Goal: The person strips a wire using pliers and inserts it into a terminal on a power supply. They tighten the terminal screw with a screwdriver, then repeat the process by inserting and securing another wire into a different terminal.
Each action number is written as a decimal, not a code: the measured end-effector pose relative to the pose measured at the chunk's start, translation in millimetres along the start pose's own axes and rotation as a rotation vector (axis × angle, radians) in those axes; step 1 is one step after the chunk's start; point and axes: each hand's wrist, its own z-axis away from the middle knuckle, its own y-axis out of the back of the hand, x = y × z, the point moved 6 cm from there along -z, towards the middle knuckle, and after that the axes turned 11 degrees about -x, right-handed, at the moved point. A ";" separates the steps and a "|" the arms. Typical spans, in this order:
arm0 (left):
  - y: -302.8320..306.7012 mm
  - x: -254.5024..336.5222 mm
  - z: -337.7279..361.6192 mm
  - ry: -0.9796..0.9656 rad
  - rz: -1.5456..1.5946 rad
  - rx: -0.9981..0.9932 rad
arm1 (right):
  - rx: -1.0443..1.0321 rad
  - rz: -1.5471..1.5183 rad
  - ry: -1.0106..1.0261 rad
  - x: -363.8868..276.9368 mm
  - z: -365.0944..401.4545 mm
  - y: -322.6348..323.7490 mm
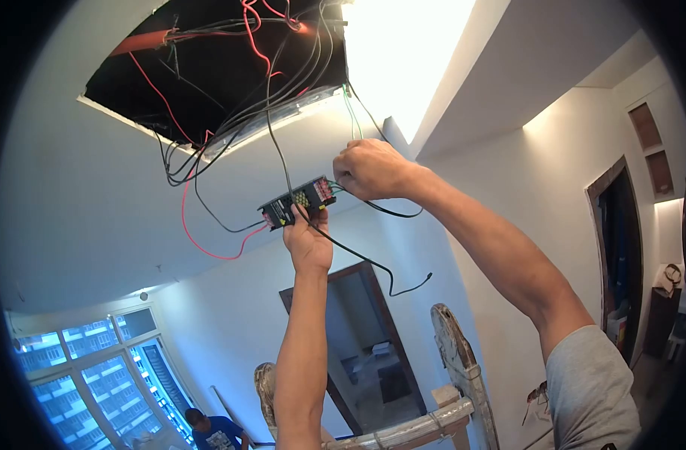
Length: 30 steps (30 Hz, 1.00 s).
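Observation:
A black power supply box [294,204] with perforated vents and terminals at both ends hangs below the ceiling opening. My left hand [308,238] grips it from underneath, thumb on its front face. At its right end, my right hand [369,169] is closed near the green and black wires; what its fingers pinch is hidden. A red wire [208,256] and a black one run into the box's left terminal. In front of the box passes a black cable [279,142], its loose end [428,277] dangling at the lower right.
The ceiling opening [103,109] holds tangled red and black wires and an orange conduit [142,43]. Below stands a worn ladder [463,352]. A person in a blue shirt [217,435] is at the lower left near windows [95,367]. A dark-framed doorway [384,322] is behind.

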 end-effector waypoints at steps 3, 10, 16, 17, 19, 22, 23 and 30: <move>1.3 -0.5 -0.8 -0.004 -0.005 -0.013 | -0.047 0.007 -0.025 -0.3 0.0 0.2; 2.5 -3.6 -0.9 0.071 0.103 0.044 | 0.069 -0.309 -0.143 -0.7 15.8 17.8; 11.0 -15.7 -16.0 0.124 0.296 -0.090 | 0.055 -0.247 -0.211 4.2 21.0 18.1; 6.5 -16.1 -16.5 0.132 0.331 -0.130 | 0.057 -0.233 -0.203 4.8 21.4 18.0; 4.3 -17.9 -15.6 0.137 0.324 -0.100 | 0.067 -0.231 -0.169 6.2 20.9 17.6; 5.9 -21.5 -16.0 0.142 0.317 -0.057 | 0.069 -0.217 -0.104 7.5 21.3 17.6; 7.8 -22.0 -17.1 0.141 0.317 -0.048 | 0.062 -0.202 -0.072 6.4 20.3 17.7; 3.1 -25.6 -18.2 0.117 0.437 -0.160 | 0.023 -0.164 -0.037 0.5 14.5 20.0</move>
